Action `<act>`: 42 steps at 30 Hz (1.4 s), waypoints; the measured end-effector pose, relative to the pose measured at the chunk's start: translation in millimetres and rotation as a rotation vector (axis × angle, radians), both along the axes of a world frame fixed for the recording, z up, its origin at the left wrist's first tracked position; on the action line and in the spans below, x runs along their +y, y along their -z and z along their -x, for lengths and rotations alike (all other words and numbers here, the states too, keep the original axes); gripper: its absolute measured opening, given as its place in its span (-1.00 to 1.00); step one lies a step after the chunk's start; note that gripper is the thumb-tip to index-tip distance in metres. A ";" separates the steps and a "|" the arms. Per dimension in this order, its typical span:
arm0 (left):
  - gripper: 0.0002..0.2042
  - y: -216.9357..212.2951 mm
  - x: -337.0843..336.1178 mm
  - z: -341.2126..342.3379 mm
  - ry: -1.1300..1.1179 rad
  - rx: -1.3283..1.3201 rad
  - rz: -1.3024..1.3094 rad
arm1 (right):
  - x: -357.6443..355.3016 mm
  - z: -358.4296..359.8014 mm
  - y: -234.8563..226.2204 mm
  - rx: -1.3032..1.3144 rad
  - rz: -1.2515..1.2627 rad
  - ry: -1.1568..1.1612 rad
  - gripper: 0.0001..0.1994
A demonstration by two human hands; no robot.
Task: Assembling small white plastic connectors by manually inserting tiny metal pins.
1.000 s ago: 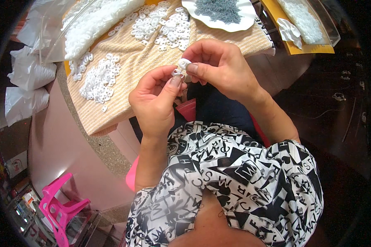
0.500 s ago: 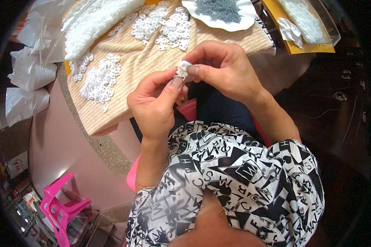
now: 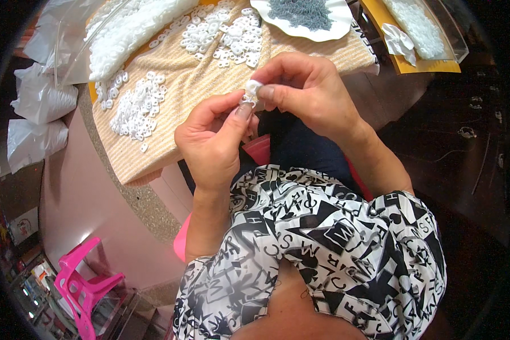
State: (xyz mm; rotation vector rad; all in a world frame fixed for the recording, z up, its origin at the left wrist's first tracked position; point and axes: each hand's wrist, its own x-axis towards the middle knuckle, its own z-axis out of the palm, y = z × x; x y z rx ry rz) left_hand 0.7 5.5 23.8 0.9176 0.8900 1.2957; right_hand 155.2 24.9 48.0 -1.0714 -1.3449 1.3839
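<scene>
Over the near edge of the cloth-covered table, my two hands meet fingertip to fingertip. My left hand [image 3: 216, 136] pinches a small white plastic part [image 3: 246, 101] between thumb and forefinger. In a pinch of my right hand [image 3: 303, 93] is a white oval plastic piece [image 3: 253, 87], held against the top of that part; how the two join is hidden by the fingers. Loose white pieces with holes lie in one pile [image 3: 139, 110] to the left and another pile [image 3: 241, 39] farther back on the striped cloth [image 3: 181, 93].
At the back, a white scalloped plate [image 3: 337, 31] bears small grey springs or screws. Clear bins of white pieces [image 3: 133, 39] stand at the back left and right, the right one on a yellow tray [image 3: 405, 67]. White bags [image 3: 39, 96] and a pink stool [image 3: 82, 277] are left.
The white oval piece in my right fingers has tilted and shifted slightly upward. My left hand stays nearly still.
</scene>
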 end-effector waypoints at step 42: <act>-0.84 24.1 11.4 -3.9 0.042 -0.053 -0.504 | -8.0 5.5 1.6 0.133 0.168 -0.053 -0.94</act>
